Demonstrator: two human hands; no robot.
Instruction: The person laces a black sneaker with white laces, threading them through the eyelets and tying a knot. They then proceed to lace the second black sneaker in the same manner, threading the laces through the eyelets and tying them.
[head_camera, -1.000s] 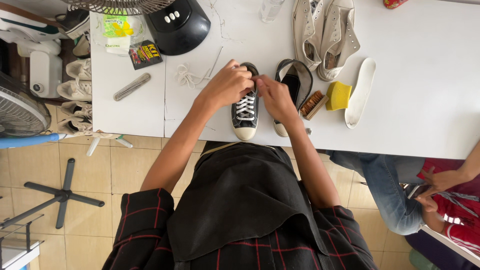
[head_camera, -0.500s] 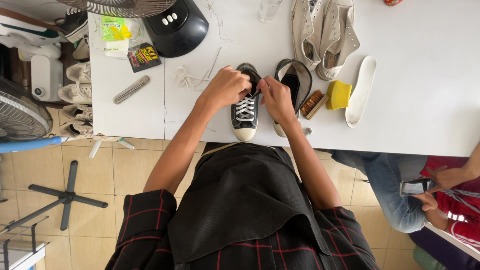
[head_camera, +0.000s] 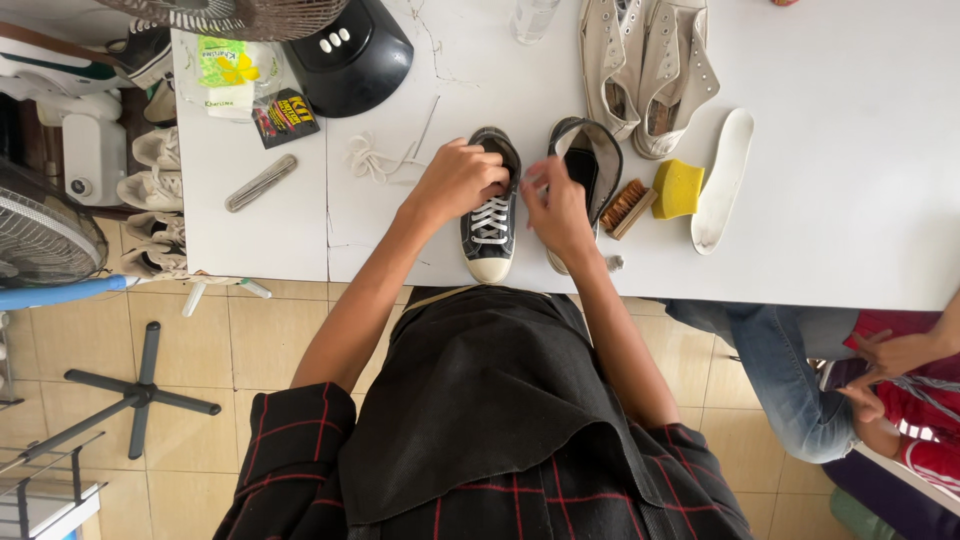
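Gripping the black shoe (head_camera: 489, 222) at the centre of the frame, my left hand (head_camera: 458, 180) had its fingers curled over the opening near the top of the white lacing. My right hand (head_camera: 556, 205) hovered just right of the shoe with fingertips pinched together, seemingly on a lace end, though it was too blurred for me to tell for sure. The shoe stood on the white table (head_camera: 840, 200), toe cap pointing down toward my body at the table's near edge. Just beside my right hand lay a second dark shoe (head_camera: 590, 160), and right of it a small brush (head_camera: 627, 207), a yellow sponge (head_camera: 677, 188) and a white insole (head_camera: 722, 180). A pair of pale sneakers (head_camera: 645, 70) lay at the top of the frame. Left of my left hand sat a loose white lace (head_camera: 372, 158), and further left a metal tool (head_camera: 260, 182). A black domed device (head_camera: 350, 55) filled the upper left. At the lower right, another person's hands (head_camera: 885, 365) rested over a red garment.
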